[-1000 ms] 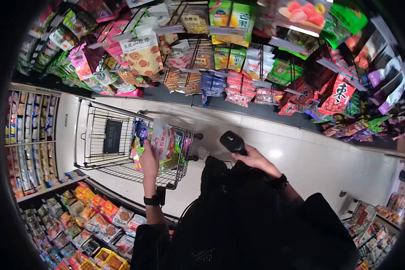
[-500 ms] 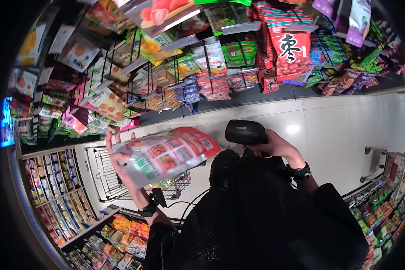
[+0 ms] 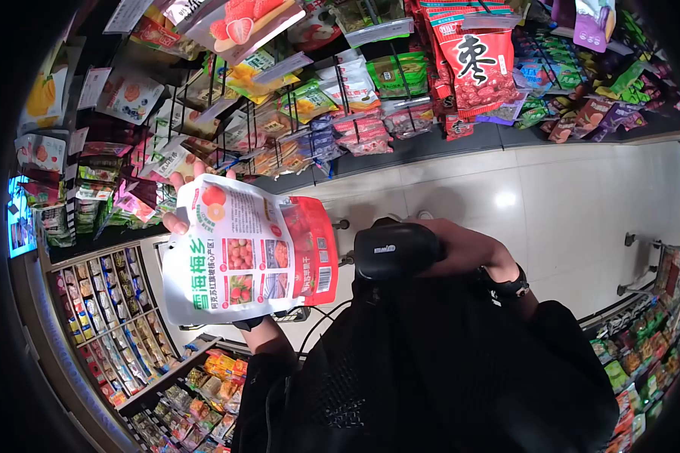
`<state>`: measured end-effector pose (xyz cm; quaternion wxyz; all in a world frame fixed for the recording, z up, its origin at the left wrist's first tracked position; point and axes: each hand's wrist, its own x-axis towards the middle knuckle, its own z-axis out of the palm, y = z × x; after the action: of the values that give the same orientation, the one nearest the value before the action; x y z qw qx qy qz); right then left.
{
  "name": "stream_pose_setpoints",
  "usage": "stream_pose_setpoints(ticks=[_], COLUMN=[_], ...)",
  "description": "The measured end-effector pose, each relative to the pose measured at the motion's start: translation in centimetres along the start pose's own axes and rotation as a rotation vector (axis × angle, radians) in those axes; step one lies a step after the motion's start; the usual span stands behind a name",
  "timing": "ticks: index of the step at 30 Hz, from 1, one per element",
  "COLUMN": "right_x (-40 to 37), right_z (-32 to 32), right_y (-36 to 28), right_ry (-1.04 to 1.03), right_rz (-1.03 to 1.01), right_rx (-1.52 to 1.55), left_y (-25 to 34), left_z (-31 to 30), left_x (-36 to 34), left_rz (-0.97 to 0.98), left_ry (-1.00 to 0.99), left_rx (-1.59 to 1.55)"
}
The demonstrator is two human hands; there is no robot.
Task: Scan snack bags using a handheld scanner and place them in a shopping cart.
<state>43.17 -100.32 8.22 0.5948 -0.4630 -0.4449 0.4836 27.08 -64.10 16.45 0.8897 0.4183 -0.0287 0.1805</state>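
My left hand (image 3: 180, 198) grips a white and red snack pouch (image 3: 242, 249) from behind, with its thumb and fingertips showing at the pouch's upper left edge. The pouch's printed side, with fruit pictures and a barcode near its red end, faces up toward the camera. My right hand (image 3: 472, 248) is wrapped round a black handheld scanner (image 3: 397, 251). The scanner's head points left toward the red end of the pouch, with a gap between them. Part of the right-hand fingers is hidden under the scanner.
A shelf rack of hanging snack bags (image 3: 347, 83) runs across the top. Red date bags (image 3: 476, 68) hang at upper right. A mostly hidden shopping cart (image 3: 204, 330) stands below the pouch. Shelves of packets (image 3: 113, 317) are at left, more goods (image 3: 642, 362) at lower right.
The pouch has turned to face the camera more fully and now covers most of my left hand and the cart. The scanner in my right hand has moved slightly left and down.
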Motion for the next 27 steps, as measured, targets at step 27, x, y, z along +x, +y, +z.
stream_pose_setpoints(ticks=[27], right_x=[14.5], right_z=[0.4], right_y=[0.9], right_ry=[0.456], right_rz=[-0.013], right_rx=[0.39], left_y=[0.2], left_z=[-3.4], left_x=[5.0], left_rz=[-0.078], left_ry=[0.166], left_rx=[0.948])
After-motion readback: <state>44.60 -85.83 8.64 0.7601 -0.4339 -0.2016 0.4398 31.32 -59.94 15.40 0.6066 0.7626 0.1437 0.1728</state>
